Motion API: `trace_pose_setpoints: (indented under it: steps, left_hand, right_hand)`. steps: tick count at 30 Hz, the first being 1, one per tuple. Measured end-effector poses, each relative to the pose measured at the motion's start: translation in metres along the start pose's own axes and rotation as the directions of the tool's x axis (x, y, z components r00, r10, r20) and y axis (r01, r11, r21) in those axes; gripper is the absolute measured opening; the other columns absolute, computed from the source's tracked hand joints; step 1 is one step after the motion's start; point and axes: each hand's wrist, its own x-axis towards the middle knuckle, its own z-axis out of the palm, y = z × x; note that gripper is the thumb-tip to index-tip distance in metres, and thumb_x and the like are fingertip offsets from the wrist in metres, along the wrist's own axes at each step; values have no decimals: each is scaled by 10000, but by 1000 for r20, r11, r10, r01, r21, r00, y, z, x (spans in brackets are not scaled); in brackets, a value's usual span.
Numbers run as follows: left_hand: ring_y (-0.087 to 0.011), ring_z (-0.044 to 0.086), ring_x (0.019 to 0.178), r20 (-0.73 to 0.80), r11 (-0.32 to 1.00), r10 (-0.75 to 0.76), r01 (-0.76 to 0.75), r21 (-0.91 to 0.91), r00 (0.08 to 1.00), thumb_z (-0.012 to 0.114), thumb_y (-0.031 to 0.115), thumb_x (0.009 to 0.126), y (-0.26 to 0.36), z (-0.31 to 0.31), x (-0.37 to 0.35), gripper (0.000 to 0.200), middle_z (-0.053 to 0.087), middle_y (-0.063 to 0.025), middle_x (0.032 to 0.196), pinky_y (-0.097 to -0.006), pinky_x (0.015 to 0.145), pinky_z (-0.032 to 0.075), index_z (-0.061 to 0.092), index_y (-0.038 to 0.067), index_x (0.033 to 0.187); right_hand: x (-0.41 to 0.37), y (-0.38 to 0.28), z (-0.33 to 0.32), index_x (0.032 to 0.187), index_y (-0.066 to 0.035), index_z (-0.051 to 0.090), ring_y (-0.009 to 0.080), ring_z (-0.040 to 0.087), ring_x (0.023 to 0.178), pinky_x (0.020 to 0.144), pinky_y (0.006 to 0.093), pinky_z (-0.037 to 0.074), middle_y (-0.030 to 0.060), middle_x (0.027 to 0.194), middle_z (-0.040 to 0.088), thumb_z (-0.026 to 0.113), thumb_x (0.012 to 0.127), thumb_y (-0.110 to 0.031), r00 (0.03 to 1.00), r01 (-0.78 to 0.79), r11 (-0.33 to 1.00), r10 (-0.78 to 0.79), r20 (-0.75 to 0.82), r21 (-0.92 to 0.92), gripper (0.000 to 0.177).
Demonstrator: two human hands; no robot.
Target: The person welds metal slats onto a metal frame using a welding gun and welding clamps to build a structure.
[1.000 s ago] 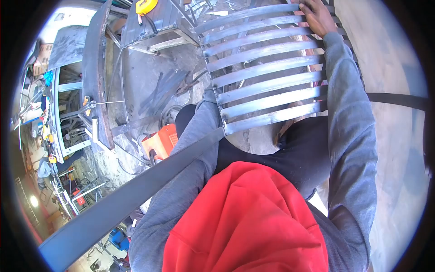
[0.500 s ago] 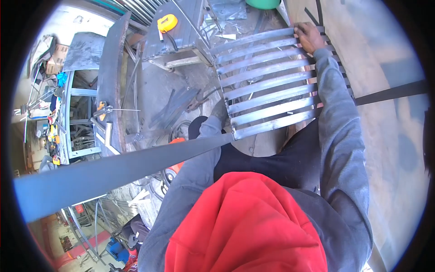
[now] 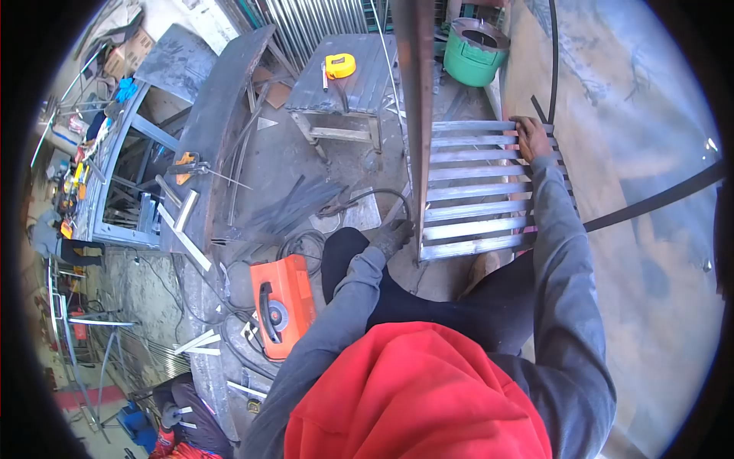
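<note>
Change: the long steel bar (image 3: pixel 417 115), which half a second before slanted across the left sleeve towards the lower left, stood nearly upright along the left edge of the grille (image 3: pixel 474 191); the grille lay further from the camera than before.
Grille: a frame of flat steel slats, held in front of the person's dark-trousered legs, its near edge just above the knees.
Left hand (image 3: pixel 391 236): gloved, curled just beside the foot of the bar at the grille's near left corner; whether it closed round the metal could not be told.
Right hand (image 3: pixel 530 138): bare, fingers folded over the slats at the grille's far right corner, gripping them.
Span: the grille stretched between the two hands, corner to opposite corner.
Bucket (image 3: pixel 475 52): green, on the floor beyond the grille's far edge; its inside was dark and its contents could not be made out.
Counter (image 3: pixel 359 92): small metal one, left of the bar, with a yellow tape measure (image 3: pixel 340 65) near its far edge.
Welder (image 3: pixel 281 304): orange box on the floor by the left sleeve.
Cable (image 3: pixel 367 196): dark, looped on the floor near the left hand.
</note>
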Motion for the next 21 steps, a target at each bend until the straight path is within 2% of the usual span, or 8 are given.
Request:
trace_pose_setpoints:
  steps: [1, 4, 8, 10, 13, 16, 20, 21]
  left_hand:
    - [-125, 599, 769, -26, 991, -37, 33, -132, 999, 544, 466, 963, -9, 0, 2, 486, 672, -37, 946, -273, 655, 475, 627, 66, 1225]
    - [-126, 600, 763, 52, 987, -133, 127, 97, 990, 538, 467, 964, -9, -8, 9, 482, 673, -34, 938, -278, 666, 478, 634, 66, 1213]
    - [-127, 597, 750, 33, 982, -183, 181, 51, 983, 533, 447, 970, 19, -13, -20, 455, 666, -26, 905, -283, 671, 479, 642, 53, 1172]
    - [-128, 593, 750, 29, 985, 115, -118, 126, 993, 527, 439, 971, 9, -15, -22, 433, 660, -34, 888, -279, 685, 475, 658, 52, 1113]
    - [-128, 587, 759, 10, 995, -85, 85, -50, 996, 526, 429, 968, 22, -15, -31, 415, 651, -44, 881, -278, 694, 470, 666, 53, 1075]
    - [-130, 584, 762, 18, 993, -107, 106, 49, 994, 534, 381, 966, 30, -19, -34, 366, 646, -50, 875, -281, 696, 471, 669, 54, 1056]
    - [-142, 584, 763, 74, 991, -65, 55, 121, 995, 534, 363, 960, 15, -19, -22, 384, 639, -55, 852, -299, 708, 478, 663, 36, 1116]
    - [-148, 584, 762, 77, 980, 45, -59, 191, 996, 532, 374, 956, -8, -19, -9, 420, 644, -66, 848, -315, 719, 484, 653, 25, 1155]
  right_hand:
    - [-4, -8, -4, 1139, -158, 680, 362, 615, 1018, 880, 438, 504, 157, 1107, 634, 569, 942, -150, 999, 46, 996, -46, -10, -72, 226]
    - [-3, -7, -2, 1134, -189, 680, 354, 611, 1046, 899, 448, 484, 131, 1133, 641, 557, 946, -175, 1000, 5, 985, -9, -21, -170, 225]
    - [-8, -17, 0, 1141, -216, 669, 343, 599, 1079, 930, 447, 460, 106, 1191, 635, 530, 962, -225, 999, -40, 975, 32, -39, -221, 226]
    - [-11, -22, 0, 1150, -226, 661, 340, 596, 1087, 932, 445, 457, 100, 1203, 632, 520, 968, -236, 997, -71, 969, 63, -39, -238, 231]
    - [-7, -24, 1, 1170, -249, 644, 334, 588, 1106, 931, 455, 452, 74, 1238, 618, 497, 979, -267, 996, -88, 963, 83, -30, -255, 242]
    - [-3, -25, -1, 1183, -267, 637, 337, 590, 1095, 936, 454, 453, 62, 1254, 609, 504, 974, -266, 987, -148, 955, 160, 24, -257, 248]
    - [-8, -17, 4, 1173, -264, 647, 378, 603, 1057, 914, 472, 483, 57, 1286, 596, 536, 957, -280, 988, -151, 962, 152, -12, -228, 243]
    - [-10, -21, 5, 1161, -256, 654, 384, 606, 1057, 907, 479, 490, 56, 1300, 591, 546, 951, -284, 982, -189, 959, 187, -29, -212, 237]
